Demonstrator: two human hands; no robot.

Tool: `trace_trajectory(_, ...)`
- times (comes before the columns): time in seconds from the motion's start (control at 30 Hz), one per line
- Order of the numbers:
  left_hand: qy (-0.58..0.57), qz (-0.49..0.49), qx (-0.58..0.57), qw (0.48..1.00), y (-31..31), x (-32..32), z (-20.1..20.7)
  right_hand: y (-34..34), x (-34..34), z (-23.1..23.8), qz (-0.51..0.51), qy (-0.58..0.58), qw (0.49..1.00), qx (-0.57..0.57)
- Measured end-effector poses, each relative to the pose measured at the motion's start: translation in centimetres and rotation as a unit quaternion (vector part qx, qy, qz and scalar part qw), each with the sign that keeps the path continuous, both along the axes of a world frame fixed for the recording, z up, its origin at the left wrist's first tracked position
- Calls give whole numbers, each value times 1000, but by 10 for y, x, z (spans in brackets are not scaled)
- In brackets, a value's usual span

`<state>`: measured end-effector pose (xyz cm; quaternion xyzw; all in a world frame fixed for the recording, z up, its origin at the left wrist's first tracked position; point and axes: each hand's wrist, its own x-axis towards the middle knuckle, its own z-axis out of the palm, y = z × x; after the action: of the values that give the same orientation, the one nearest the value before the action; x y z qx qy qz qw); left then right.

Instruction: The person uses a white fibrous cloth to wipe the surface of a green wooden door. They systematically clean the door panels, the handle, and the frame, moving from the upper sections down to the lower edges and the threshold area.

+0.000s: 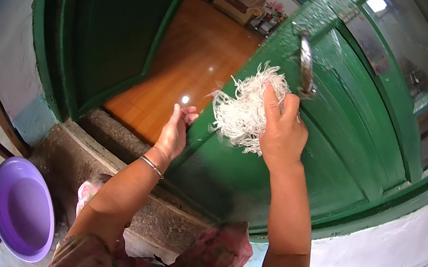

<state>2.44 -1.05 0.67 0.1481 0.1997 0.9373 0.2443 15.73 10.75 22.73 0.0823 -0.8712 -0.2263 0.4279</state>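
My right hand [284, 131] is closed on a shaggy white rag [243, 113] of loose, stringy threads. It presses the rag against the green wooden door [339, 138], just below and left of the metal door handle [307, 67]. At the near vertical edge of that door is my left hand [175, 131], a silver bangle [152, 167] on its wrist. Its thumb stands apart from the loosely bent fingers, and no held object shows in it. The fingertips reach the door's edge; whether they press on it I cannot tell.
To the left stands a second green door leaf [119, 37]. A stone threshold step [164, 219] runs below the doorway. Beyond lie a shiny wooden floor [206, 46] and an armchair [240, 2]. A purple basin [23, 208] is at the lower left. Glass panes [413, 43] fill the door's upper right.
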Motion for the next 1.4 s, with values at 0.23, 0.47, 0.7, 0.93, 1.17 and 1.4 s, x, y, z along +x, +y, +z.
trace_trajectory(0.23,21,19,-13,1000,-7,-2,3,60,89,-6,-120,-27,989,-78)
trace_trajectory(0.47,22,29,-28,999,-3,-2,2,139,205,-30,-249,93,945,-189)
trace_trajectory(0.7,32,24,-36,999,-4,-2,3,183,235,-39,-166,248,931,-211)
trace_trajectory(0.93,17,15,-33,999,-2,1,3,123,151,20,-107,285,944,-130)
trace_trajectory(1.17,18,18,-32,999,-3,1,3,46,62,33,-122,148,970,-151)
trace_trajectory(1.4,53,7,-23,998,-5,4,10,0,13,32,-39,107,993,-11)
